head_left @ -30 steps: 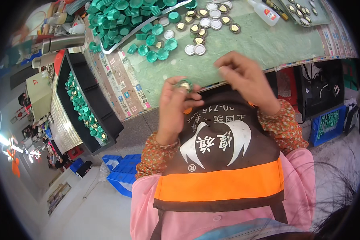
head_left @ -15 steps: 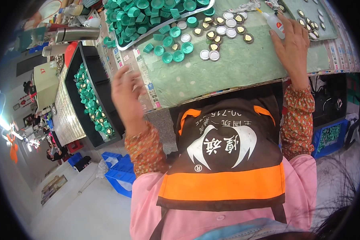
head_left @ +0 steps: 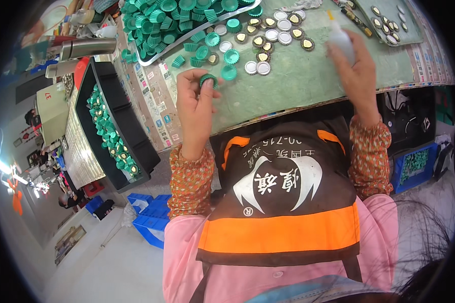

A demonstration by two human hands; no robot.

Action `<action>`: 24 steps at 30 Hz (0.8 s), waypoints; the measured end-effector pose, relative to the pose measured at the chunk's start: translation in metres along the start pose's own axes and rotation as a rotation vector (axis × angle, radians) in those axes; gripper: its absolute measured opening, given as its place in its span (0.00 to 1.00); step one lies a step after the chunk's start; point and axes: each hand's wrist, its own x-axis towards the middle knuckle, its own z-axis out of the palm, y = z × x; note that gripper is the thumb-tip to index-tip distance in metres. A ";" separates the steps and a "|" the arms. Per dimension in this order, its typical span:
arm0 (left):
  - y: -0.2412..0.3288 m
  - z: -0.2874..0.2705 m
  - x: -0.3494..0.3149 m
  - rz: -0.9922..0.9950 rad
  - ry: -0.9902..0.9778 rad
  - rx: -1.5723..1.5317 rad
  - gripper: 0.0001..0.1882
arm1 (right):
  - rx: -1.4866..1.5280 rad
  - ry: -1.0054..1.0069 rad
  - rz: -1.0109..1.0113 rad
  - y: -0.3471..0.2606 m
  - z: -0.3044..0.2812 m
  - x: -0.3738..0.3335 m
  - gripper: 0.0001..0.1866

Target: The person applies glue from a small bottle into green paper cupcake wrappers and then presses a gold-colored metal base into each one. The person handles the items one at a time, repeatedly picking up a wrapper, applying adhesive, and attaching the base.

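My left hand [head_left: 194,108] pinches a small green ribbed cap [head_left: 208,80] between thumb and fingers, above the near left part of the green mat [head_left: 308,76]. My right hand [head_left: 356,70] grips a small white bottle [head_left: 340,36] with a yellow tip, held over the mat's right side. Loose green caps [head_left: 230,56] and round silver and gold discs [head_left: 270,43] lie between the two hands. A metal tray [head_left: 207,28] piled with green caps stands at the back left.
A black bin [head_left: 114,134] holding green caps stands left of the bench. A second green mat [head_left: 389,20] with discs lies at the back right. Blue crates [head_left: 149,217] sit on the floor at left, another blue crate [head_left: 414,166] at right under the bench.
Both hands left my chest and spread apart. The left hand went to the left bin, then came back over the mat with a green cap. The right hand reached forward and took the white bottle.
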 end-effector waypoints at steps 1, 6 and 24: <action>0.007 0.001 -0.003 -0.103 -0.073 -0.206 0.12 | 0.206 -0.103 0.112 -0.013 0.005 -0.010 0.18; 0.035 0.042 -0.029 -0.229 -0.268 -0.439 0.12 | 0.677 -0.422 0.223 -0.065 0.045 -0.042 0.18; 0.010 0.044 -0.050 -0.459 -0.458 -0.888 0.28 | 0.376 -0.264 0.076 -0.074 0.050 -0.059 0.19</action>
